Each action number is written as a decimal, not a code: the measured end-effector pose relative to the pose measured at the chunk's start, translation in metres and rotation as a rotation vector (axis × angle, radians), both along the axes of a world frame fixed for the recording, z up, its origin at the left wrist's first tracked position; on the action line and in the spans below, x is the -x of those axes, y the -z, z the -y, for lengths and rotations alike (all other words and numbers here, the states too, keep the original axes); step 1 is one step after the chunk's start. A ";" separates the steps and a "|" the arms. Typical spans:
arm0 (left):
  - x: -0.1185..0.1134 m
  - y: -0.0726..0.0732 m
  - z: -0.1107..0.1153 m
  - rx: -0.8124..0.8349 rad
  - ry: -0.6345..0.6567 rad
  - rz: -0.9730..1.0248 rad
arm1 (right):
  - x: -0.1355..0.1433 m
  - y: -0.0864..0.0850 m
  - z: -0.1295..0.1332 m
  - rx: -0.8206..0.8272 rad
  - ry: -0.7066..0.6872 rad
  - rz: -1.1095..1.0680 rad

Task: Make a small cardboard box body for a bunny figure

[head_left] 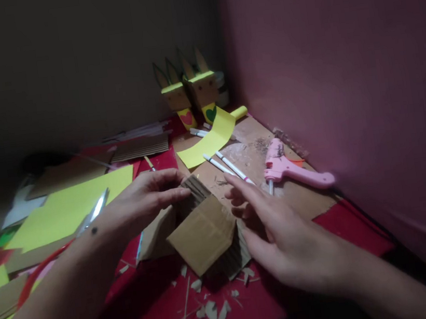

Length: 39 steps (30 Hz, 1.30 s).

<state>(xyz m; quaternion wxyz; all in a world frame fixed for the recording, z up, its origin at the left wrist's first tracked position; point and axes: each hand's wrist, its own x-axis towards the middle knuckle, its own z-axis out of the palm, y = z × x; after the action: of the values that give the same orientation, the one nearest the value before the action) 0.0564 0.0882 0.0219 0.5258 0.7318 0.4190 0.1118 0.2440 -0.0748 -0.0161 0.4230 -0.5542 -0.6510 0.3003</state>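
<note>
A folded piece of brown cardboard (203, 234), with corrugated ridges showing on parts of it, is raised a little over the red tabletop (137, 300). My left hand (164, 189) pinches its upper left edge between thumb and fingers. To the right of the cardboard is my right hand (271, 227), its fingers apart and curved toward the piece; no grip on it shows. Another cardboard piece (158, 237) lies behind it on the left.
A pink glue gun (296, 169) rests on a cardboard sheet at the right. Scissors (96, 209) lie by my left forearm on yellow paper (62, 208). White markers (233, 167), curved yellow paper (211, 144) and two eared box figures (204, 90) stand farther back. Scraps (211, 311) lie in front.
</note>
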 end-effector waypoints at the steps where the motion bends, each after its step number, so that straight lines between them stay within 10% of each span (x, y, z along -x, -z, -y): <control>1: 0.005 -0.002 0.003 0.028 -0.041 0.052 | 0.003 0.002 0.004 0.033 -0.010 -0.037; 20: 0.041 0.004 0.059 0.165 -0.220 0.366 | 0.025 0.016 0.006 -0.017 0.149 -0.446; 28: 0.040 0.001 0.065 0.009 -0.169 0.418 | 0.026 0.017 0.006 -0.276 0.166 -0.296; 39: 0.041 0.002 0.054 -0.499 0.132 0.285 | 0.029 0.014 0.004 -0.181 0.192 -0.292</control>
<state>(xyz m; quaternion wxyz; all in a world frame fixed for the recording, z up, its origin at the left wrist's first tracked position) 0.0152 0.0338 0.0199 0.3891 0.8412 0.2519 0.2784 0.2154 -0.0791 -0.0305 0.5876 -0.5242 -0.5512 0.2759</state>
